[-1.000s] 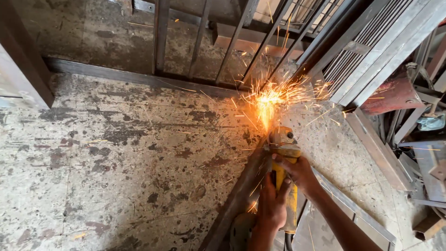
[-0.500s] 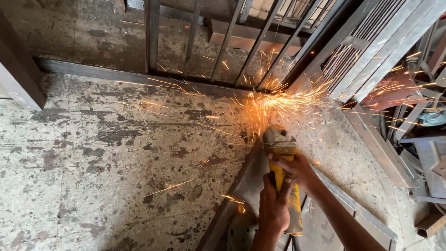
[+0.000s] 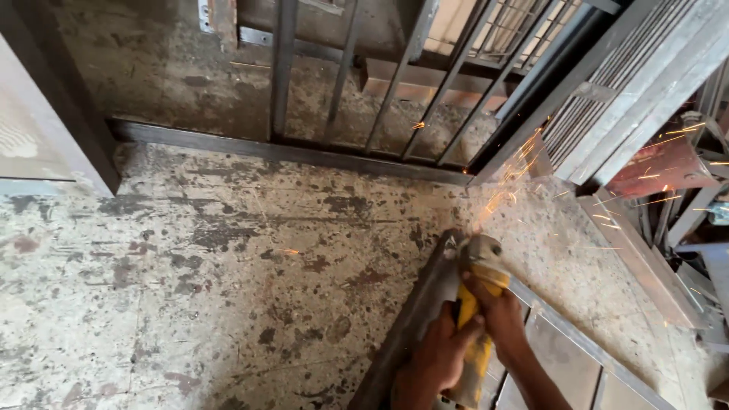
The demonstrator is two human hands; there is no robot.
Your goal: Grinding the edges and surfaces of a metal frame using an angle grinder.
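In the head view we look down at a stained concrete floor (image 3: 228, 288). Our left hand (image 3: 440, 353) and our right hand (image 3: 501, 319) are both closed around a yellow angle grinder (image 3: 477, 304), low and right of the middle of the picture. The grip of the left hand is wrapped around the rear of the yellow body, and the grip of the right hand is pressed on the body just behind the grey head. The head of the grinder touches the upper end of a long steel bar (image 3: 410, 319), which lies on the floor and runs diagonally from the bottom edge up to the tool. Orange sparks (image 3: 509, 190) fly up and to the right from that end.

Just right of the bar lies a flat metal frame (image 3: 577, 342), with its rail running along our right forearm. Beyond the tool stands a barred metal grille (image 3: 364, 83), and its bottom rail crosses the floor from left to right. On the right, more metal frames (image 3: 645, 83) lean close to the sparks, so the room there is narrow. To the left of the bar the floor is wide and bare up to a dark door frame (image 3: 68, 99) at the left edge.
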